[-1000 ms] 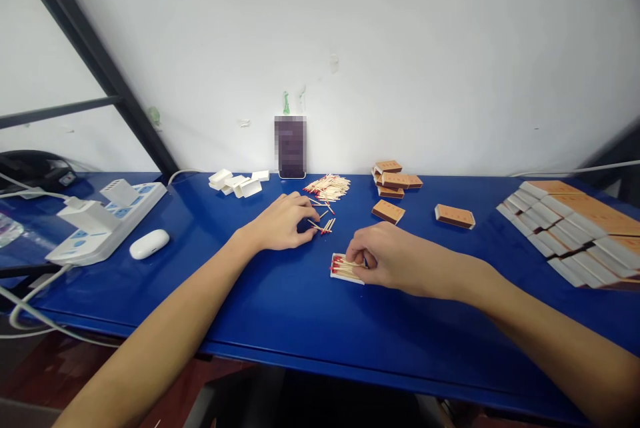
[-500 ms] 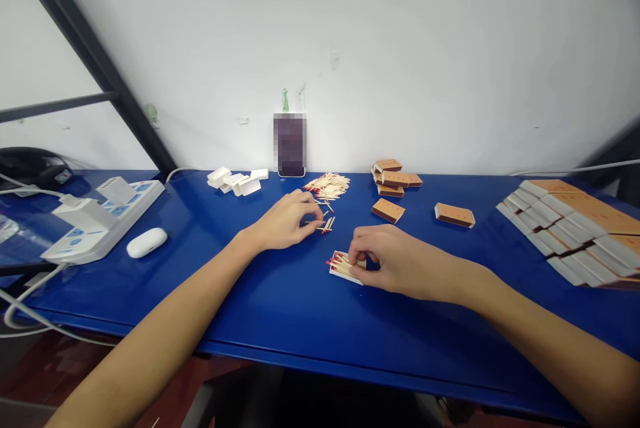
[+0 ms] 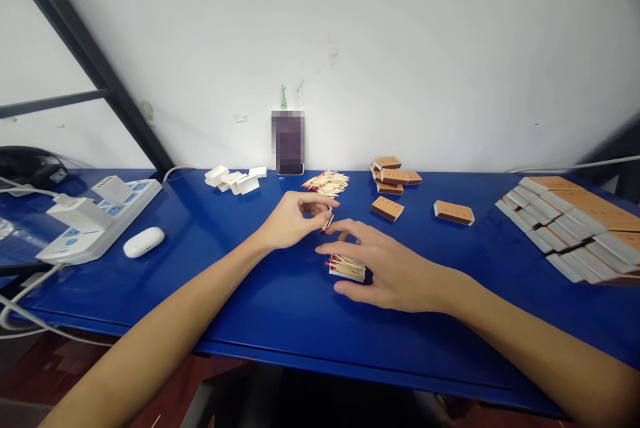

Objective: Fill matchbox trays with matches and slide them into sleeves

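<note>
In front of me, a white matchbox tray holds a layer of red-tipped matches. My right hand spans it with fingers spread, thumb at the near side and the other fingers past the far side. Just beyond, my left hand has thumb and fingers drawn together around a few loose matches; the fingers partly hide them. Farther back lies a heap of loose matches with their red heads mostly to the left.
White empty trays lie at the back left, beside an upright phone. Brown matchboxes are piled at the back, with single ones nearer. A large matchbox stack stands right; a white case and power strip left.
My right hand has opened from a closed grip at the tray's right end and spread over it. My left hand has moved slightly right and gathered the loose matches.
</note>
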Demonstrator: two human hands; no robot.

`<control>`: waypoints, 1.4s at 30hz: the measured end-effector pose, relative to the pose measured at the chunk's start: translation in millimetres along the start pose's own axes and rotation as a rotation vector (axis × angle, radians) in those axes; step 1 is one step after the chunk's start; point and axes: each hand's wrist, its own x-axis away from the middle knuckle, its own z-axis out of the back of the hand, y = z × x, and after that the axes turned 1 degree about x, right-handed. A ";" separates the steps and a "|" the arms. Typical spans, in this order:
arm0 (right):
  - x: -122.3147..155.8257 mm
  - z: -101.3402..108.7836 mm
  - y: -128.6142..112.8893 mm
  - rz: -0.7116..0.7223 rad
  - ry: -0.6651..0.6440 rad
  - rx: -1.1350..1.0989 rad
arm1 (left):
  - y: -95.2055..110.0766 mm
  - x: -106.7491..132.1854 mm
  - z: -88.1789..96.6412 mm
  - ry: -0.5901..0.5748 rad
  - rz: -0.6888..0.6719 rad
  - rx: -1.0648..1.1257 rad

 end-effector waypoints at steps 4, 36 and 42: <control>-0.1 -4.9 2.4 0.037 -0.080 -0.011 | -11.3 -4.7 6.5 0.112 0.009 -0.025; 9.5 23.4 21.9 -0.041 0.040 0.023 | -7.7 -3.8 1.8 0.147 0.018 -0.117; 12.4 31.5 26.3 -0.102 -0.016 0.146 | 8.1 4.4 -9.8 0.062 -0.075 -0.172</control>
